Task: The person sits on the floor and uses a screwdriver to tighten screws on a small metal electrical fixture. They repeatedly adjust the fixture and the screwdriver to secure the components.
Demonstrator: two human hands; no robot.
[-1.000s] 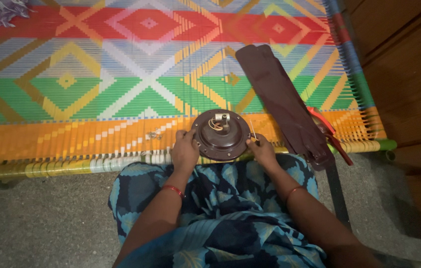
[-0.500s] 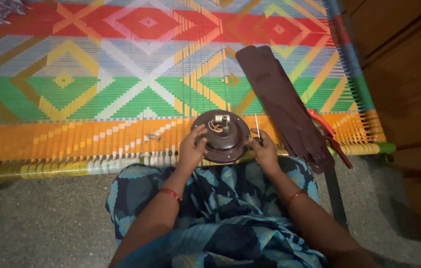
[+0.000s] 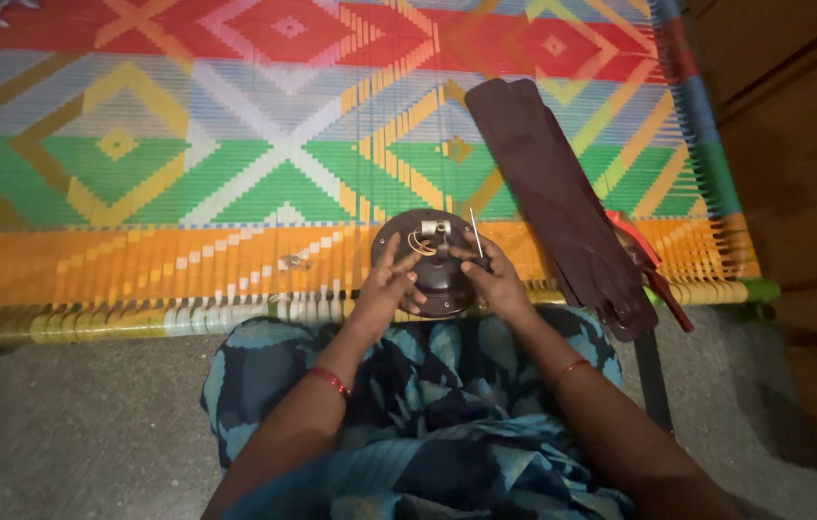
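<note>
A round dark brown fan motor housing [image 3: 439,274] with a metal stub and orange wires on top rests at the near edge of a woven cot. My left hand [image 3: 386,286] touches its left side, fingers spread and raised over the top. On the right rim lies my right hand [image 3: 489,279], fingertips near the wires. A thin metal rod [image 3: 475,231] stands just beyond that hand; whether it is held I cannot tell.
Dark brown fan blades [image 3: 553,193] lie stacked to the right on the colourful woven cot [image 3: 187,173], with red-handled pliers [image 3: 645,260] beside them. A few small metal screws [image 3: 295,260] sit left of the housing. A wooden wall stands at the right, grey floor below.
My left hand has lifted its fingers from the rim up over the top of the housing. The right hand shifted slightly inward.
</note>
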